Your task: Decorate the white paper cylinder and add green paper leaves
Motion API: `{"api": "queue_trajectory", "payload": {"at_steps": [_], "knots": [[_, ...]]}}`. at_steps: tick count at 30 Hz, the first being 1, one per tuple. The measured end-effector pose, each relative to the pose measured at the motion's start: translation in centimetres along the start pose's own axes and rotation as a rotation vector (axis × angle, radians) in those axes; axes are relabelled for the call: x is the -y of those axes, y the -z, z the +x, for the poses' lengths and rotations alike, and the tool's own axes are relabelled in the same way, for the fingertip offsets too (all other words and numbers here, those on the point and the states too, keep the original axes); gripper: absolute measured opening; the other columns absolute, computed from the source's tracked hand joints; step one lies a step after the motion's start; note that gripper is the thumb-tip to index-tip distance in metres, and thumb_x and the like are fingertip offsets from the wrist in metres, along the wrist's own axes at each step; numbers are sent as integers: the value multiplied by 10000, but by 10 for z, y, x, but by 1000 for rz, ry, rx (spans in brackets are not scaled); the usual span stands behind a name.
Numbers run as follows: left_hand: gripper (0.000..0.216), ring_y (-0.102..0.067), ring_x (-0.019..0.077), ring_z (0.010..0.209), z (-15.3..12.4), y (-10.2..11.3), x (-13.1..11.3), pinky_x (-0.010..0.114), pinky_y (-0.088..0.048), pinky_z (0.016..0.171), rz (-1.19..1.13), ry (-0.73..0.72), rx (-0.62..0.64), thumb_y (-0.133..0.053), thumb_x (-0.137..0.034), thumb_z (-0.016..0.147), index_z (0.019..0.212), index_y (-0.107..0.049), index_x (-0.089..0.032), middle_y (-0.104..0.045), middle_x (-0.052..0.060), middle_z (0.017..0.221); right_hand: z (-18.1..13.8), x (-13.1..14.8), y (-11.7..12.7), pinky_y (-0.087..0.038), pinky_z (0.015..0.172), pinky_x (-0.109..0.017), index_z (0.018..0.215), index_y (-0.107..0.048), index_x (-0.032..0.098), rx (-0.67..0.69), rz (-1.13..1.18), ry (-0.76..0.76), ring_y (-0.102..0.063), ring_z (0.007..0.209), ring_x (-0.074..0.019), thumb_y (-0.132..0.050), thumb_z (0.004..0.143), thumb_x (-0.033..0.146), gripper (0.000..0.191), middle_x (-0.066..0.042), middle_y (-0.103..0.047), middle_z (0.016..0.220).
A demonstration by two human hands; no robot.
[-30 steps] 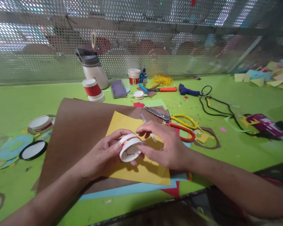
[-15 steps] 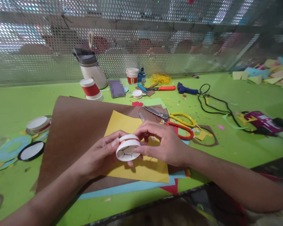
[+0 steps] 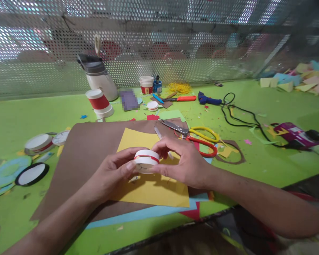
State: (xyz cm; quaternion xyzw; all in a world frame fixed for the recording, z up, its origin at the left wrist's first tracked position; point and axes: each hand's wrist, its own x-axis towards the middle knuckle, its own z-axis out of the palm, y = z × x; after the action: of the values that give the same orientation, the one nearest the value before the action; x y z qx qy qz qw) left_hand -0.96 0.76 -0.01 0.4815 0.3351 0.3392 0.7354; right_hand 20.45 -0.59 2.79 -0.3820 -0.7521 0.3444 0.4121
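Note:
Between my two hands is a small round white piece with a red band (image 3: 147,156), apparently cut from a paper cup; dark lines are drawn on its lower face. My left hand (image 3: 119,166) is closed on its left side, thumb at the lower edge. On the right side my right hand (image 3: 179,161) pinches it between thumb and fingers. Below lie a yellow paper sheet (image 3: 154,193) and a larger brown sheet (image 3: 93,148). Scissors with yellow and red handles (image 3: 187,131) rest just beyond my right hand, beside a partly hidden pale pen-like stick (image 3: 158,132).
A white jug (image 3: 102,83), a red-banded cup stack (image 3: 99,102) and a knife with an orange handle (image 3: 186,98) stand or lie at the back. To the right are a blue glue gun (image 3: 210,99), its black cable and a purple box (image 3: 292,132). Paper discs (image 3: 32,173) lie left.
The round piece has tilted, so its side band shows more and its drawn face less. The brown sheet's raised far-left edge has dropped flatter, revealing a blue star and a lined white disc.

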Motion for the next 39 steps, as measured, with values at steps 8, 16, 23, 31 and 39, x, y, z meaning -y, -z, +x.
{"api": "queue_trajectory", "payload": {"at_steps": [8, 16, 23, 31, 39], "knots": [[342, -649, 214, 823, -1, -6, -8, 266, -512, 681, 219, -124, -126, -753, -264, 711, 1047, -705, -226, -740, 54, 954, 0, -4, 1, -453, 681, -268, 909, -617, 164, -14, -32, 37, -543, 733, -124, -718, 770, 257, 195, -6, -616, 835], [314, -667, 223, 866, -2, -11, -11, 256, -521, 724, 405, -251, -206, -746, -257, 712, 1020, -720, -199, -745, 61, 989, 0, -11, 2, -466, 715, -289, 957, -613, 179, 28, -7, 13, -564, 781, -139, -725, 765, 229, 228, -9, -624, 894], [428, -678, 243, 921, -4, -11, -8, 296, -534, 800, 698, -291, -251, -641, -333, 798, 1183, -642, -146, -728, 105, 1065, 3, -14, 2, -461, 727, -293, 908, -618, 163, 42, 20, 55, -554, 773, -140, -746, 753, 249, 219, -16, -595, 854], [436, -680, 234, 957, -5, -11, -5, 303, -524, 839, 970, -373, -281, -492, -354, 876, 1245, -592, -145, -708, 104, 1129, 0, -16, -1, -489, 722, -289, 921, -621, 175, 67, 59, -4, -577, 786, -143, -741, 759, 288, 231, -17, -606, 888], [457, -658, 247, 1020, -4, -13, -4, 314, -499, 891, 1053, -370, -288, -444, -368, 899, 1274, -570, -137, -670, 116, 1206, 0, -20, -2, -505, 761, -298, 903, -631, 175, 47, 57, -23, -604, 835, -160, -738, 761, 289, 210, -28, -637, 913]]}}
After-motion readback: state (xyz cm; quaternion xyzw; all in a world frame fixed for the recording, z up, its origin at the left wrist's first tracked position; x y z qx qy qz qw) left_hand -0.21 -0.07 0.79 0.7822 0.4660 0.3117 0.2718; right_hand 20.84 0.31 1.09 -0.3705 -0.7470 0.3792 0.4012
